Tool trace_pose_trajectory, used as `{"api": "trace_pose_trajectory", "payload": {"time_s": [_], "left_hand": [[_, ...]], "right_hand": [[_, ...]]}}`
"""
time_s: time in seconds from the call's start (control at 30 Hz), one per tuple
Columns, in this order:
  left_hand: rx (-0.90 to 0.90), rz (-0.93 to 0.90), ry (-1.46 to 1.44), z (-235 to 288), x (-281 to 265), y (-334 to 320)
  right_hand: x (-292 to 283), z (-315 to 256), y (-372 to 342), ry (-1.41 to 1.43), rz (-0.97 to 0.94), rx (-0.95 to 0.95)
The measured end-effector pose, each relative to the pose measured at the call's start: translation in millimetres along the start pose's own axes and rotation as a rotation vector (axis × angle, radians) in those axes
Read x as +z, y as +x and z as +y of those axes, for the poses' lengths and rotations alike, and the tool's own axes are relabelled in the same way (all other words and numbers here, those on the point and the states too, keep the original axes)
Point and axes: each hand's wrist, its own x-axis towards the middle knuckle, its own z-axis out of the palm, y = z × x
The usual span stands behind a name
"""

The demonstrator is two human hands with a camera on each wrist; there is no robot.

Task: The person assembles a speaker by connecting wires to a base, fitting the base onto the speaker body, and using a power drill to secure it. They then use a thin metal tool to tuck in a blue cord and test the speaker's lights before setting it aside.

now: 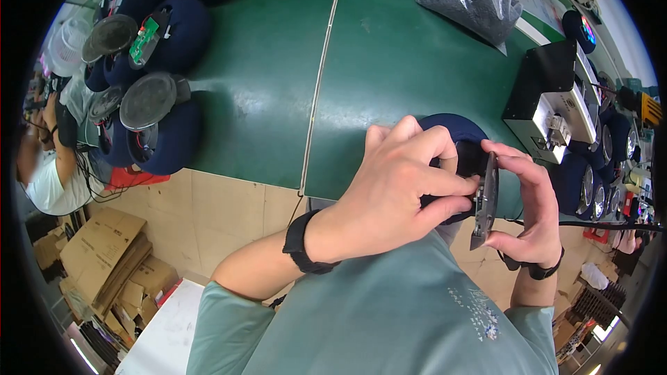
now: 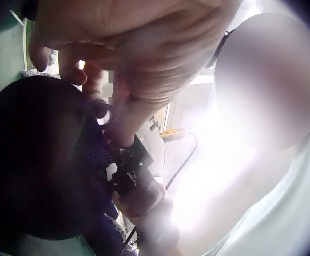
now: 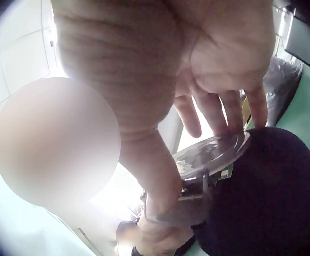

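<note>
My right hand (image 1: pixel 531 205) holds a round, thin panel (image 1: pixel 490 194) on edge, thumb at its lower rim and fingers at the upper. In the right wrist view the panel (image 3: pixel 213 154) has a clear, glossy face and a dark frame with circuit parts behind. My left hand (image 1: pixel 399 191) brings thumb and forefinger together at the panel's inner side, pinching a small part that the fingertips mostly hide. Close by them in the left wrist view is a black component (image 2: pixel 133 162). A rounded navy-blue housing (image 1: pixel 451 123) with a dark opening sits behind the hands at the table edge.
Several navy housings (image 1: pixel 167 135) with round panels, one showing a green circuit board (image 1: pixel 144 40), stand on the left of the green table (image 1: pixel 260 83). A bag of dark granules (image 1: pixel 472 0) lies at the back right. Nearer on the right is a black-and-silver machine (image 1: pixel 556 101).
</note>
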Motion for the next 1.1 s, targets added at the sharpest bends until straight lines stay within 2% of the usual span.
{"api": "trace_pose_trajectory", "payload": {"time_s": [0.23,0.3,0.33,0.37,0.43,0.5,0.57,0.6,0.67,0.77,0.9,0.97,1.1], "left_hand": [[-0.039,-0.029,0.013,7,-4,-1],[0.048,0.037,0.093,6,-3,2],[0.053,0.031,0.090,4,-4,4],[0.027,0.086,0.023,1,-5,6],[-0.045,0.148,-0.079,0,-10,8],[-0.102,0.120,-0.098,0,-17,6],[-0.202,0.088,-0.134,2,-22,2],[-0.200,0.077,-0.134,4,-24,1],[-0.307,0.068,-0.132,8,-27,-3],[-0.404,0.121,-0.200,7,-21,-11],[-0.362,0.076,-0.136,14,-28,-8],[-0.267,0.060,-0.014,16,-30,-6],[-0.357,0.032,-0.074,17,-31,0]], "right_hand": [[15,-17,1,-0.228,0.075,0.033],[17,-18,0,-0.255,0.109,0.045],[17,-17,-1,-0.171,0.138,0.058],[16,-17,-1,-0.088,0.166,0.069],[13,-23,3,-0.131,0.161,0.076],[14,-32,8,-0.168,0.163,0.087],[22,-41,16,-0.382,0.149,0.081],[25,-42,16,-0.380,0.159,0.087],[31,-43,14,-0.520,0.147,0.086],[35,-47,14,-0.519,0.144,0.113],[33,-44,12,-0.488,0.149,0.114],[32,-44,12,-0.496,0.152,0.108],[35,-44,15,-0.505,0.158,0.114]]}}
